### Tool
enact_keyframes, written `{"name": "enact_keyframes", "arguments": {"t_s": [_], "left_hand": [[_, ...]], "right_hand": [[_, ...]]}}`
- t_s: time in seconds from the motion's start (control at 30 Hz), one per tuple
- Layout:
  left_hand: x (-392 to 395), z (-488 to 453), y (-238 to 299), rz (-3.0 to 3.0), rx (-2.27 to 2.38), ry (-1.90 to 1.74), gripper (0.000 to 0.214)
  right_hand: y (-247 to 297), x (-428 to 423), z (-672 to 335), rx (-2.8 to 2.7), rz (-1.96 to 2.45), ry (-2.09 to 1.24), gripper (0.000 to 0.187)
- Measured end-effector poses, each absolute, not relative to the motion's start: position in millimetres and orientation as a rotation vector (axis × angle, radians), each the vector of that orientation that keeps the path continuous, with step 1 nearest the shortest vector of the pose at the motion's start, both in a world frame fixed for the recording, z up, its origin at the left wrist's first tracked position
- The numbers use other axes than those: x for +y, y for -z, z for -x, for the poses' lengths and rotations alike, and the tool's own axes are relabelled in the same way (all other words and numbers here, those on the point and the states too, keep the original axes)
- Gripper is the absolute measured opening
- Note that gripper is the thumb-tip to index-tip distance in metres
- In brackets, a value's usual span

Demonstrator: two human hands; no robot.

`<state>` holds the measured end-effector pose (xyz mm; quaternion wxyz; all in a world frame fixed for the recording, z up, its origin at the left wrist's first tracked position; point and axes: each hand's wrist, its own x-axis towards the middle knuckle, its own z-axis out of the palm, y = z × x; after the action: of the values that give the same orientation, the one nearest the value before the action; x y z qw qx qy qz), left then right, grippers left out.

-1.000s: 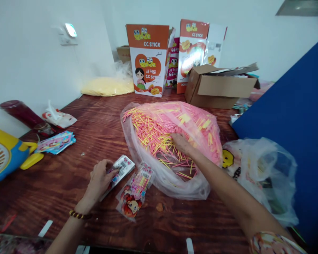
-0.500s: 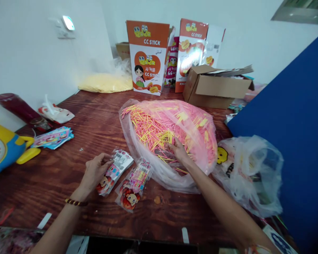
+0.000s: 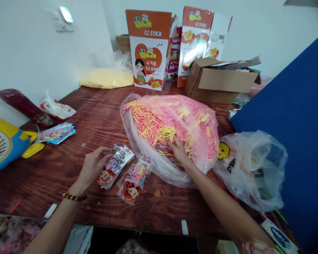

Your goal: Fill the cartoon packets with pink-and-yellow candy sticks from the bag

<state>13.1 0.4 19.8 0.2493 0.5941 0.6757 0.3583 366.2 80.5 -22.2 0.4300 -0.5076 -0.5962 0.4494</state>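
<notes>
A yellow fan [image 3: 0,148] is seen at the far left of the wooden table [image 3: 95,116], with a flat stack of printed cards [image 3: 55,133] just beside it. The left hand [image 3: 92,167] is closed on the edge of a cartoon-printed packet [image 3: 116,165], thumb on top, the packet resting on the table. A second packet [image 3: 134,178] is laid just to its right, apart from the hand. Further right, the right hand [image 3: 178,151] is pushed into the open bag [image 3: 148,162] of pink and yellow sticks [image 3: 159,123], fingers among them; whether any are gripped cannot be told. A crumpled plastic bag [image 3: 251,169] is seen at the far right
</notes>
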Motion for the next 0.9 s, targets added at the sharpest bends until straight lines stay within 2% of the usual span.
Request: {"name": "enact_keyframes", "arguments": {"t_s": [0.13,0.33,0.6,0.77,0.9], "left_hand": [[2.1,-8.0,-20.3,-1.652,1.819,-0.906,0.036],[7.4,-5.3,-21.1,-1.618,1.824,-0.918,0.039],[12.0,3.7,-12.3,-1.660,1.788,-0.892,0.047],[9.4,3.1,-22.2,-1.708,1.781,-0.955,0.039],[4.7,-6.5,-44.9,-1.401,1.743,-1.122,0.035]], "right_hand": [[26.9,80.2,-363.4,-1.481,1.241,-1.098,0.016],[32.8,82.1,-361.5,-1.447,1.222,-1.190,0.017],[31.2,83.2,-362.7,-1.475,1.290,-1.080,0.014],[30.8,84.4,-364.1,-1.452,1.201,-1.248,0.020],[16.3,89.6,-366.5,-1.210,1.051,-1.375,0.025]]}}
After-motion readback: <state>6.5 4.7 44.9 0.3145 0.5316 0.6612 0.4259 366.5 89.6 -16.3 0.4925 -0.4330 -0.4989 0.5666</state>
